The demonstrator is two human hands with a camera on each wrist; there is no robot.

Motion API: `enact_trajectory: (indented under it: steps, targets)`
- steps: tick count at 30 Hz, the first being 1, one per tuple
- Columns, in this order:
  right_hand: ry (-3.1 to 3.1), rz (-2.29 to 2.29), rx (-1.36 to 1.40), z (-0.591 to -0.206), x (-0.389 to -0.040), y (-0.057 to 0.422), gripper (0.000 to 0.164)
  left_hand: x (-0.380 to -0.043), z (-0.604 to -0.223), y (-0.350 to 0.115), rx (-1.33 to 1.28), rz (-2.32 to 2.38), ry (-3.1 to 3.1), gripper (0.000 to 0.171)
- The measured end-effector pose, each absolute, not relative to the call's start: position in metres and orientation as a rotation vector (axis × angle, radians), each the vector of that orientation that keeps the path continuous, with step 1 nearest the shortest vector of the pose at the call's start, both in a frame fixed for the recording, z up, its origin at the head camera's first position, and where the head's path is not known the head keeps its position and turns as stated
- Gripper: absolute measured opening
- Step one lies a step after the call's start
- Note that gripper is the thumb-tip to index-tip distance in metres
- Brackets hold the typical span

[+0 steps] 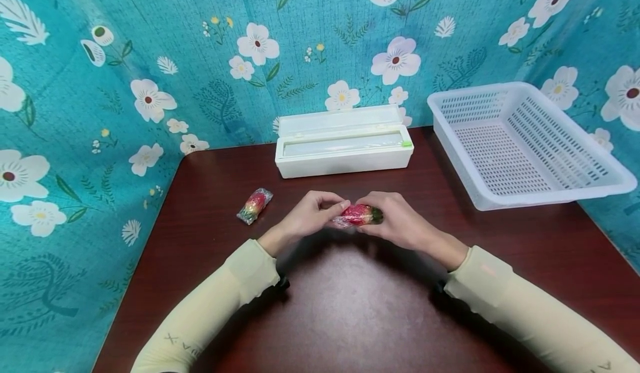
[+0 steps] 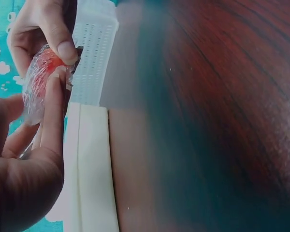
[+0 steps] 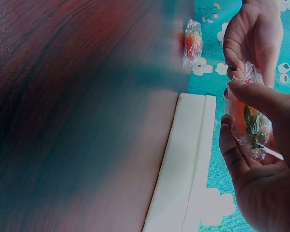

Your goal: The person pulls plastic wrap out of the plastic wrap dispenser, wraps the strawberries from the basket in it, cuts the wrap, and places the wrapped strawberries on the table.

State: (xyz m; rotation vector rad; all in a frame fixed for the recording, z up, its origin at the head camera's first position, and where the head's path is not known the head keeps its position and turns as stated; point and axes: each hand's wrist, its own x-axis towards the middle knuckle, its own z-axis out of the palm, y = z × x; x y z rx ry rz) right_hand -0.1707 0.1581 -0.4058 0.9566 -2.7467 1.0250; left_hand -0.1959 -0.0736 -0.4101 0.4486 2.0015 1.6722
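Both hands hold a strawberry (image 1: 357, 215) wrapped in clear cling film, just above the table. My left hand (image 1: 312, 213) pinches the film at its red end with thumb and fingers. At the leafy end, my right hand (image 1: 400, 220) grips the fruit; green leaves and a pale stem (image 3: 272, 152) show through the film in the right wrist view. Another film-wrapped strawberry (image 1: 255, 205) lies on the table to the left of my left hand. Behind the hands stands a white cling film box (image 1: 345, 162) with its lid raised and a green slider at its right end.
A white perforated plastic basket (image 1: 555, 199) stands at the right rear of the dark red-brown table (image 1: 350, 306). Close behind the table hangs a teal flowered curtain (image 1: 310, 23), which also runs along the left side.
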Motion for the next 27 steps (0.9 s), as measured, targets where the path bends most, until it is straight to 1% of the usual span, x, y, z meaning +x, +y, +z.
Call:
enact_trajectory:
  steps: [5, 13, 19, 25, 27]
  targets:
    - [-2.721, 1.042, 0.982, -0.4073, -0.1708, 0.1579, 0.041, -0.1952, -0.4101, -0.0733, 0.560, 1.629, 1.940, 0.030]
    - [-2.696, 1.086, 1.017, -0.4051, -0.1666, 0.1530, 0.043, -0.1959, -0.4106, -0.0744, 0.672, 1.547, 2.117, 0.018]
    - [-2.659, 1.099, 1.001, -0.4032, -0.1639, 0.1519, 0.045, -0.1967, -0.4052, -0.0744, 0.679, 1.534, 2.159, 0.016]
    - [-2.672, 1.102, 0.995, -0.4049, -0.1636, 0.1519, 0.044, -0.1944, -0.4076, -0.0747, 0.597, 1.565, 2.105, 0.016]
    - [-2.694, 1.098, 1.001, -0.4056, -0.1638, 0.1530, 0.048, -0.1937, -0.4096, -0.0755, 0.593, 1.557, 2.119, 0.017]
